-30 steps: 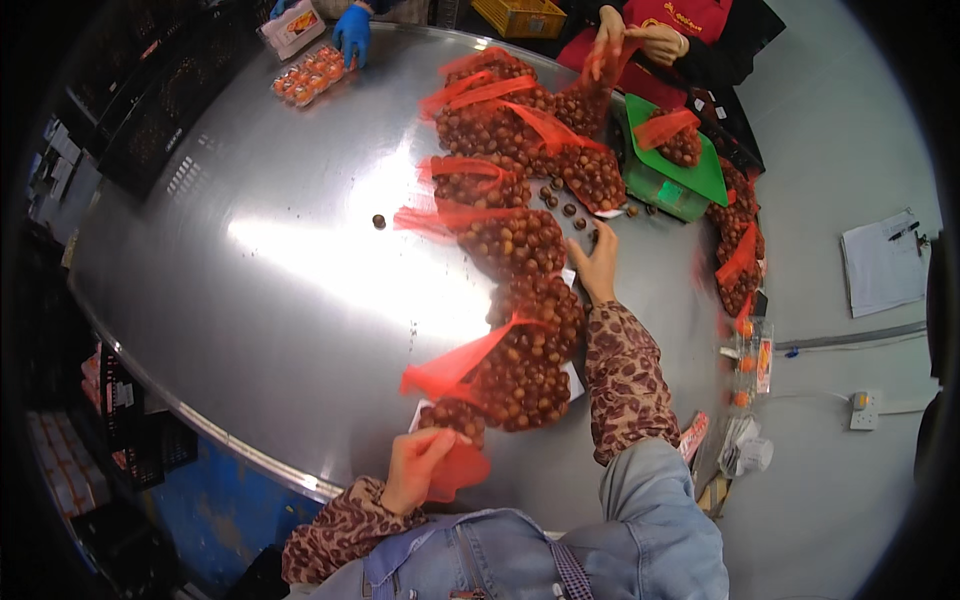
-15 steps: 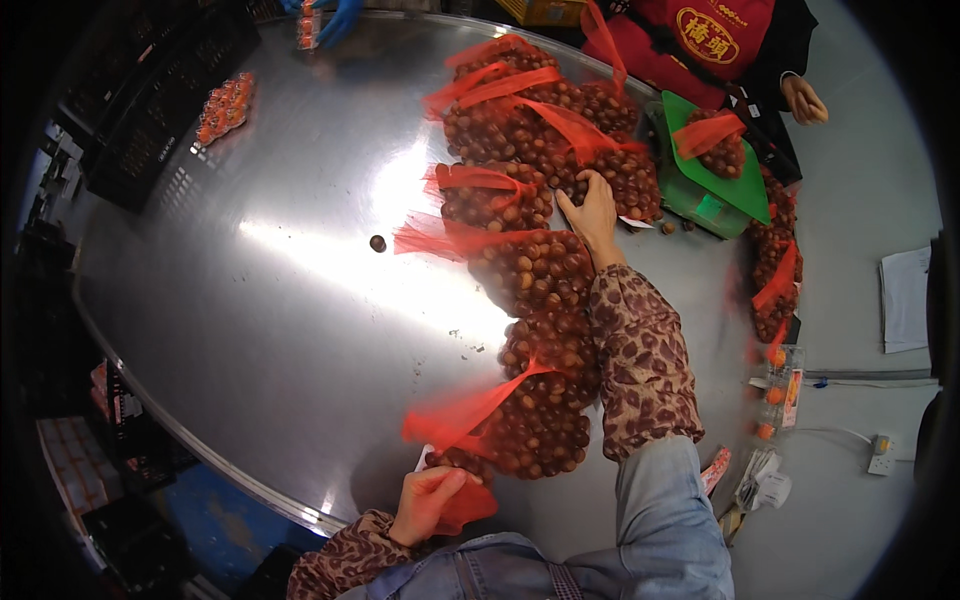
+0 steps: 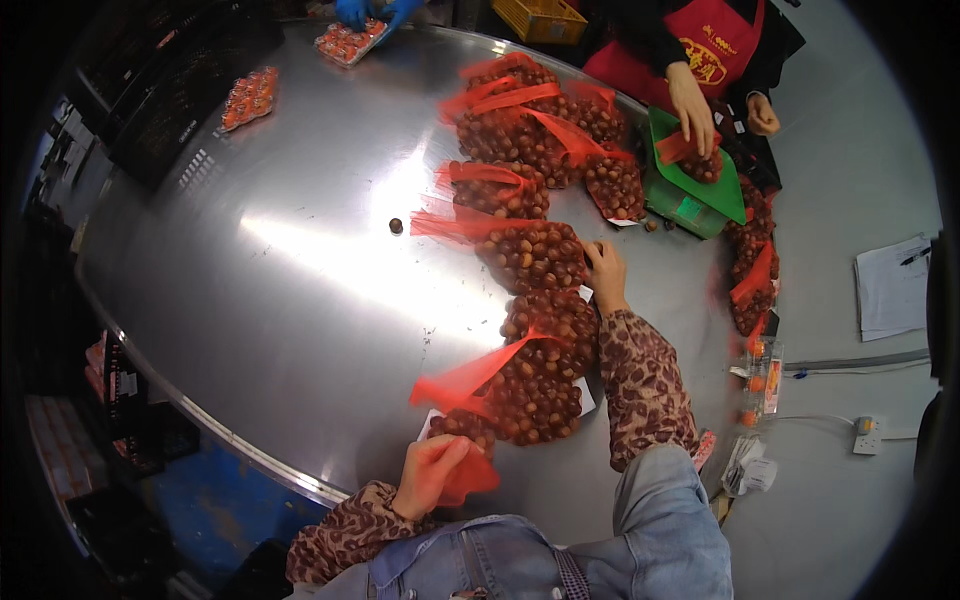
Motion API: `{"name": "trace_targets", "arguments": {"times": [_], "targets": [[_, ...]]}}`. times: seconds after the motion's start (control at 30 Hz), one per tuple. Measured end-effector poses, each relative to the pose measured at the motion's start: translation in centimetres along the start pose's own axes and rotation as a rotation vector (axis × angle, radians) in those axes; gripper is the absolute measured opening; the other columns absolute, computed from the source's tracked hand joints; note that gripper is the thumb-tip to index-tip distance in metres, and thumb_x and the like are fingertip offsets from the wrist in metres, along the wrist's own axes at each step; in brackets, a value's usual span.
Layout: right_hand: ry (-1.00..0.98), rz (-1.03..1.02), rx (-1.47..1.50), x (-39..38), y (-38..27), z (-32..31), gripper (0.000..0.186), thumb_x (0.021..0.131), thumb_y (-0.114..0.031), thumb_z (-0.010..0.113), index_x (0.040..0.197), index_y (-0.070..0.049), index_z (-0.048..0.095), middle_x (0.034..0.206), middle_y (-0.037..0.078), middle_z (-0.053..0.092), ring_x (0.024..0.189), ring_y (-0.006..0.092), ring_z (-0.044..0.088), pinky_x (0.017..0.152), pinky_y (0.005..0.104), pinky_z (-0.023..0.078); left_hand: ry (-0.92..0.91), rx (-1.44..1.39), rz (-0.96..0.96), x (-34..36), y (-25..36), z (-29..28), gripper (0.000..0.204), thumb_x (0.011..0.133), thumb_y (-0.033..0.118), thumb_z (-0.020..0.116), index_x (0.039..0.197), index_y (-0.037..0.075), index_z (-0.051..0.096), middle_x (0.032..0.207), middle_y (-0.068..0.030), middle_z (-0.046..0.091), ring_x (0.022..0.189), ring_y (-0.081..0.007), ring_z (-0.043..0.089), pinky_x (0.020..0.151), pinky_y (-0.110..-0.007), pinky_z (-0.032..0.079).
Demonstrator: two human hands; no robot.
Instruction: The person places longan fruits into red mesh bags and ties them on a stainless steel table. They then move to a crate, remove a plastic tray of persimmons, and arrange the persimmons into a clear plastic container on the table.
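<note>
Left hand [image 3: 432, 475]: fingers and thumb closed in a pinch on the gathered end of a small red mesh bag of round, glossy brown nuts [image 3: 462, 428]; the bag rests at the near end of the row, on the round-edged metal surface [image 3: 250, 330].

Right hand [image 3: 606, 275]: fingers partly curled, at the right side of a plump red mesh bag of brown nuts [image 3: 530, 256], midway along the row; whether anything is gripped between the fingers cannot be told.

Sleeves: brown leopard-patterned cuffs [image 3: 650, 390], one on each forearm, below them pale blue denim.

Near row: two more filled red mesh bags [image 3: 530, 400], touching one another, between the hands; white card [image 3: 587, 397] under their right edge.

Far row: a cluster of filled red mesh bags [image 3: 505, 130], loose mesh ends mostly trailing left.

Single loose brown nut [image 3: 396, 226]: left of the row, apart from it.

Green-topped weighing scale [image 3: 725, 200]: right of the cluster, bearing one small red mesh bag of nuts [image 3: 708, 168], a co-worker's bare hand [image 3: 690, 110] upon it; red apron [image 3: 700, 45] behind.

Two clear trays of orange fruit [image 3: 250, 98]: far left; the farther one in a co-worker's blue-gloved hands [image 3: 400, 14].

Yellow plastic crate [image 3: 540, 18]: beyond the far edge.
</note>
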State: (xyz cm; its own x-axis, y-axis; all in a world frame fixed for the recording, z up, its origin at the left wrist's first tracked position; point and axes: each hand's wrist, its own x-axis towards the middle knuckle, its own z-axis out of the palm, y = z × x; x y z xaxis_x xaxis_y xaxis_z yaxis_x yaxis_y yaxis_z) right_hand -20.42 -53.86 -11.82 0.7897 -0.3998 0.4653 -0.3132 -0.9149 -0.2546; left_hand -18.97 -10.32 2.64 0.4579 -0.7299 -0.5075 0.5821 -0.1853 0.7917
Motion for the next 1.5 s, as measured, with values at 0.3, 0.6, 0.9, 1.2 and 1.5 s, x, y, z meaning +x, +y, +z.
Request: {"name": "trace_targets", "arguments": {"times": [0.3, 0.6, 0.9, 1.2, 1.5], "targets": [[0.308, 0.888, 0.764, -7.3, -4.5, -6.1, 0.02, 0.092, -0.022, 0.066, 0.099, -0.004, 0.064, 0.086, -0.001, 0.058, 0.062, 0.0076, 0.05, 0.051, 0.0227, 0.042, -0.049, -0.01, 0.16, -1.5, -1.3, 0.2, 0.026, 0.098, 0.017, 0.053, 0.089, -0.004, 0.066, 0.086, -0.0022, 0.065, 0.079, -0.0079, 0.056, 0.073, -0.024, 0.047], [-0.414, 0.924, 2.066, -15.9, -25.7, -20.6, 0.028, 0.092, -0.032, 0.063, 0.107, -0.011, 0.053, 0.101, 0.011, 0.058, 0.054, 0.0053, 0.037, 0.039, 0.0133, 0.025, 0.108, 0.571, 0.466, -0.1, -0.8, 2.4, 0.017, 0.093, 0.017, 0.059, 0.088, 0.003, 0.068, 0.076, -0.0039, 0.065, 0.071, -0.0122, 0.063, 0.062, -0.029, 0.049], [-0.807, 0.763, 2.328, -17.6, -34.2, -23.2, 0.028, 0.092, -0.025, 0.063, 0.108, -0.003, 0.055, 0.103, 0.016, 0.056, 0.054, 0.0061, 0.038, 0.039, 0.0152, 0.023, -0.009, 0.654, 0.504, -4.5, 4.5, 4.3, 0.014, 0.083, 0.014, 0.067, 0.089, 0.003, 0.072, 0.081, -0.0099, 0.068, 0.071, -0.0213, 0.064, 0.063, -0.031, 0.051], [-0.609, 1.238, 2.043, -18.2, -33.1, -22.9, 0.024, 0.095, -0.028, 0.058, 0.107, -0.008, 0.051, 0.076, 0.004, 0.051, 0.052, 0.0063, 0.042, 0.035, 0.0127, 0.025, 0.108, 0.922, 0.814, -8.4, 4.1, 4.7, 0.014, 0.081, 0.018, 0.068, 0.088, 0.006, 0.072, 0.083, -0.008, 0.068, 0.064, -0.0225, 0.066, 0.056, -0.029, 0.051], [-0.581, 1.146, 2.028, -18.1, -32.2, -23.3, 0.044, 0.091, -0.029, 0.064, 0.128, -0.008, 0.049, 0.095, 0.013, 0.054, 0.052, 0.0068, 0.037, 0.037, 0.0123, 0.024, -0.183, -0.012, 0.349, -5.6, 3.4, 3.1, 0.023, 0.096, 0.018, 0.052, 0.093, -0.001, 0.066, 0.084, -0.0042, 0.067, 0.075, -0.0089, 0.062, 0.068, -0.027, 0.051]]}}
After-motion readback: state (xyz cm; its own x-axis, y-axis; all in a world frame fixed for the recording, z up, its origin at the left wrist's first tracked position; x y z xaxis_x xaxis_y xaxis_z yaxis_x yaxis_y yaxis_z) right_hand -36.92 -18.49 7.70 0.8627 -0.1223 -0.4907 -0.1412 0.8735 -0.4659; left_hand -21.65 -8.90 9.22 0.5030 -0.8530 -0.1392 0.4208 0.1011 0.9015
